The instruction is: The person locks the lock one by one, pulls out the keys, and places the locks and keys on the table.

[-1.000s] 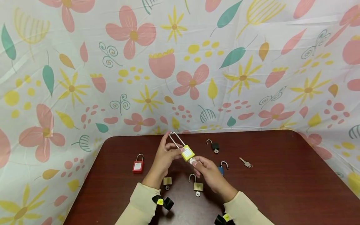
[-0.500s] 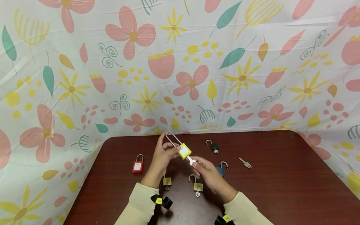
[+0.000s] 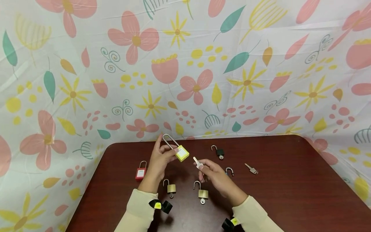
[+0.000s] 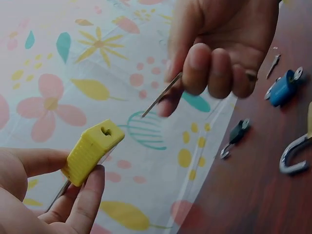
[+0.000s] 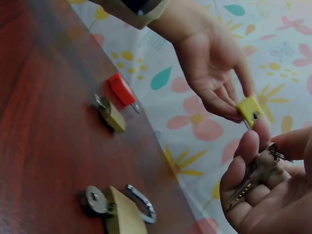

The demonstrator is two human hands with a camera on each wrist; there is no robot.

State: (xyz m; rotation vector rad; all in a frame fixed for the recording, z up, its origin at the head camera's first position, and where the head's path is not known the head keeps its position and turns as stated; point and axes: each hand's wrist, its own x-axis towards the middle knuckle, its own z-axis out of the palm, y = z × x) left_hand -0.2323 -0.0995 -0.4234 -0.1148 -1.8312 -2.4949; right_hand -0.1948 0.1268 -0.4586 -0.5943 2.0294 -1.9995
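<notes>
My left hand [image 3: 160,158] pinches a yellow padlock [image 3: 182,153] between thumb and fingers, above the table. Its long steel shackle is closed and points up and left. The keyhole in the yellow padlock's base [image 4: 111,130] faces the right hand in the left wrist view. My right hand [image 3: 216,176] pinches a silver key [image 3: 198,162] by its head, blade pointing up toward the padlock with a gap between them. In the right wrist view, a key [image 5: 248,183] lies against the right hand's curled fingers, by a small ring [image 5: 279,155].
Below the hands lie two open brass padlocks, one left [image 3: 171,188] and one right [image 3: 203,194], with keys in them. A closed red padlock [image 3: 140,173] sits left. An open black padlock [image 3: 220,152], a partly hidden blue padlock [image 4: 282,92] and a loose key [image 3: 251,169] are right.
The key has come out of the yellow padlock's keyhole, and the two are now apart. My left hand has moved left with the padlock; the right hand stays nearly in place.
</notes>
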